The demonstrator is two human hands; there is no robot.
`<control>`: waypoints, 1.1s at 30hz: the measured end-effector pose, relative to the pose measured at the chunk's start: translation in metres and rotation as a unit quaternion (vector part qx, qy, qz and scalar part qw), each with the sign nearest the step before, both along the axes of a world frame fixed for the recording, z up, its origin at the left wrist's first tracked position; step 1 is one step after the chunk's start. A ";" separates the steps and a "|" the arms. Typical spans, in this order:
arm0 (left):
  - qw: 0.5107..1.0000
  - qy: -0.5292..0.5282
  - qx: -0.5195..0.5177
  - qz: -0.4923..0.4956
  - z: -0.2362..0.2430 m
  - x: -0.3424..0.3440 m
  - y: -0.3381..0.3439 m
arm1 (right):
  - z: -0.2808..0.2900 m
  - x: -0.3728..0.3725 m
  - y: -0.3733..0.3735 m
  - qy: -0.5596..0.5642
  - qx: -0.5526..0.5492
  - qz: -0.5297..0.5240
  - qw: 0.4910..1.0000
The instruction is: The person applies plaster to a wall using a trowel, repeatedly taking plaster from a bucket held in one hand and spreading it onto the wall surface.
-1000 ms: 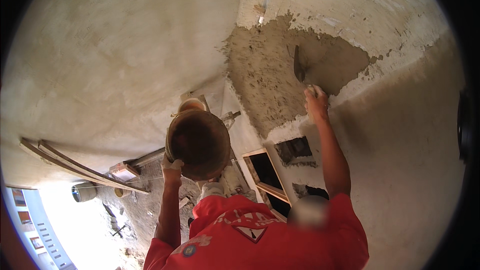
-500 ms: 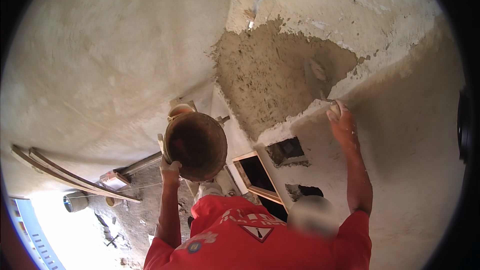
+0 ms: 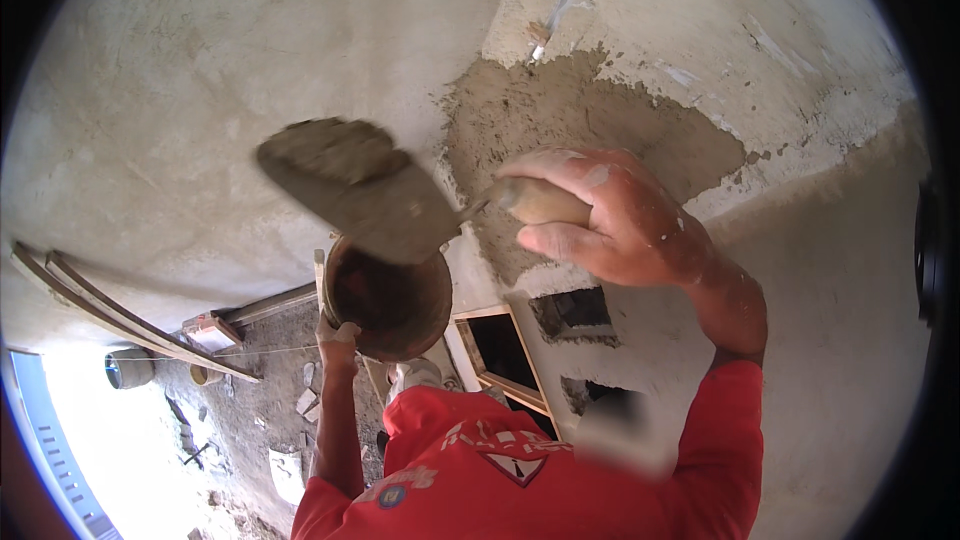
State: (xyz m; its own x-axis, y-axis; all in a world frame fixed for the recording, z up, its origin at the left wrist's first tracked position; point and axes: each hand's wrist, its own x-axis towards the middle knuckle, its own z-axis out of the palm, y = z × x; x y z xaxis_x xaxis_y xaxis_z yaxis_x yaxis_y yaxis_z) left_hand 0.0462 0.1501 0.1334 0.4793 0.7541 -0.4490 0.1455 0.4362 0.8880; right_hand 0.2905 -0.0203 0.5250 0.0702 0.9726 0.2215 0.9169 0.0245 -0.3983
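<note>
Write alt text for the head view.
A person's right hand holds a light-handled grey trowel heaped with brown mortar, in front of a round brown bucket gripped by the left hand. Behind, a rough brown patch marks a pale plastered surface.

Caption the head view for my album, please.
Right hand holds a trowel loaded with grey mix; left hand grips a bucket.

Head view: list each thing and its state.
Trowel, loaded, in the air
Mortar, heaped on the trowel
Bucket, mouth open, partly hidden behind the trowel
Right hand, grip closed around the trowel
Left hand, grip closed on the bucket
Wall patch, darker than its surroundings, ragged-edged
</note>
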 end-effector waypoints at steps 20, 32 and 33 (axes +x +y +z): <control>0.997 -0.013 0.080 0.013 0.009 0.010 0.010 | -0.078 0.135 -0.137 0.343 0.029 -0.516 0.785; 0.988 -0.146 0.034 -0.044 0.054 0.100 -0.041 | -0.189 0.005 -0.091 0.599 -0.241 -0.285 0.708; 0.977 -0.190 0.067 -0.062 0.060 0.103 -0.043 | -0.187 0.011 -0.083 0.549 -0.268 -0.285 0.738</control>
State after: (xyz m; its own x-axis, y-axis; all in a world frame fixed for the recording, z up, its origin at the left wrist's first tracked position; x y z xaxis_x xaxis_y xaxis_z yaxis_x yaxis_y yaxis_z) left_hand 0.1494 0.1069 0.1934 0.6840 0.7193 -0.1216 -0.1619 0.3122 0.9361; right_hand 0.3019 -0.1037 0.3382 0.3537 0.6423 -0.6799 -0.1658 -0.6724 -0.7214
